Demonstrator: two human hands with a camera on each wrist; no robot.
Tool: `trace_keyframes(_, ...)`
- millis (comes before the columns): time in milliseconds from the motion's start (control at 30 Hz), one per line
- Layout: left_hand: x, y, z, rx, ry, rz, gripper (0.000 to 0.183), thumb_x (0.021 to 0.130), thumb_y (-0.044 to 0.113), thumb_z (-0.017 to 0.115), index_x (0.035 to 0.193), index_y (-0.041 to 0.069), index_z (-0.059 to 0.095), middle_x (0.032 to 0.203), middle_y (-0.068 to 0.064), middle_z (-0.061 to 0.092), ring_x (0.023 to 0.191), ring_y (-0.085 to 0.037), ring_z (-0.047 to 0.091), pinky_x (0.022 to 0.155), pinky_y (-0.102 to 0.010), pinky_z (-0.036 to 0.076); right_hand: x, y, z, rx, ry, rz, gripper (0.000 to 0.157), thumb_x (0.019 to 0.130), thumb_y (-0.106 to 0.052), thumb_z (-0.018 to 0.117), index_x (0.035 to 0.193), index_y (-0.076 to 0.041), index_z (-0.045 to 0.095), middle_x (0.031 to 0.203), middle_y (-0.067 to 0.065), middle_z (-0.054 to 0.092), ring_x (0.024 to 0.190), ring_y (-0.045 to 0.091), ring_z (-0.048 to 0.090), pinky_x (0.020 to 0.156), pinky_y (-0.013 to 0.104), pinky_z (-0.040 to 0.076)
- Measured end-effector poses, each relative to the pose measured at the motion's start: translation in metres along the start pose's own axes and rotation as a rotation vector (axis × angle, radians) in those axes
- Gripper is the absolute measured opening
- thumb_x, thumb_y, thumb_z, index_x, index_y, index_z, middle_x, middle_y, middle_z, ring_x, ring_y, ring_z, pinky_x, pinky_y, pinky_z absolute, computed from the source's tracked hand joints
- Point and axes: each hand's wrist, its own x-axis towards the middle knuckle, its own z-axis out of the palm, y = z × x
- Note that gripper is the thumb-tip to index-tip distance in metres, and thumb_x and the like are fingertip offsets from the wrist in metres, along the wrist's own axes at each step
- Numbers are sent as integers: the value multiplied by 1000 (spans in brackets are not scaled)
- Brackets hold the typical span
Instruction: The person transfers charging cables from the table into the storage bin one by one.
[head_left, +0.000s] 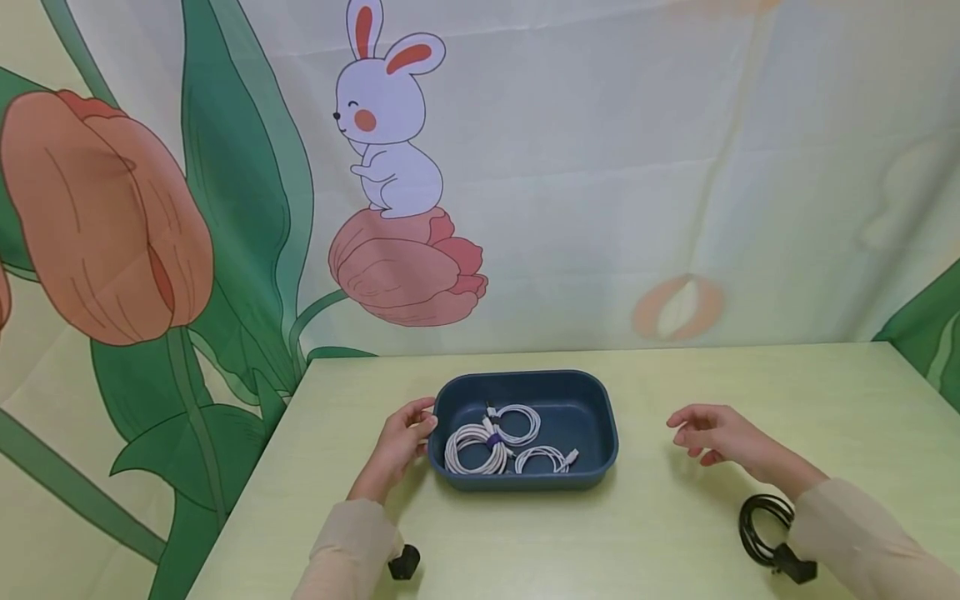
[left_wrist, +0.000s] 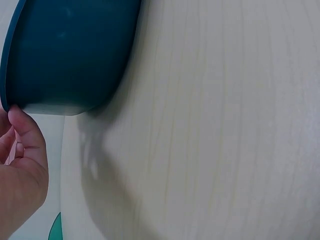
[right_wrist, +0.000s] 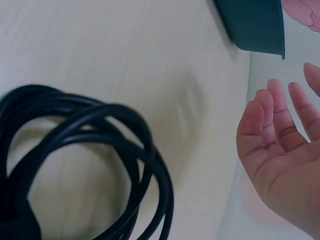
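A dark blue rectangular bin [head_left: 525, 482] stands on the table, with several coiled white cables [head_left: 476, 448] lying toward its left side. At the bin's left end, my left hand [head_left: 401, 440] pinches the rim between thumb and fingers; the left wrist view shows the fingertips right at the rim of the bin [left_wrist: 70, 55]. My right hand [head_left: 720, 435] hovers to the right of the bin, apart from it, fingers loosely bent and holding nothing. In the right wrist view the palm of this hand [right_wrist: 285, 150] faces the camera.
A coiled black cable [head_left: 750, 533] with a black plug [head_left: 795, 564] lies by my right sleeve, partly covered by it. Another black object [head_left: 405, 562] sits by my left sleeve. Behind the pale table [head_left: 645, 550] hangs a cloth [head_left: 570, 208] printed with a rabbit and tulips.
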Motion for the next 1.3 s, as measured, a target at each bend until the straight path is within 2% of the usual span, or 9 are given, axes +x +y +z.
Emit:
trace_keyframes(267,0,0,0,4,3,-2,37,88,3,50,124,7,48,94,-5,43,71,-13,47,55,-21,41,-3,10,-4,-5,-11,21,42,86,-22,56,115,5,43,88,7,55,73,18,50,65,35,46)
trace_keyframes(433,1,0,0,3,2,-4,37,88,3,50,124,7,48,93,-5,43,71,-13,47,55,-22,41,-10,12,-8,-26,-36,23,45,85,-23,56,116,7,43,87,6,54,72,16,49,65,36,46)
trace_keyframes(933,1,0,0,8,2,-10,37,87,4,50,124,7,48,93,-4,43,71,-13,47,55,-22,41,-24,20,-22,-46,-89,56,46,84,-21,57,117,7,42,95,10,56,77,19,49,68,36,43)
trace_keyframes(1300,1,-1,0,7,5,-7,36,87,3,50,123,7,48,92,-4,43,70,-13,47,54,-22,41,-27,32,-31,-51,-103,102,45,84,-21,56,118,5,43,100,9,57,82,21,51,70,36,43)
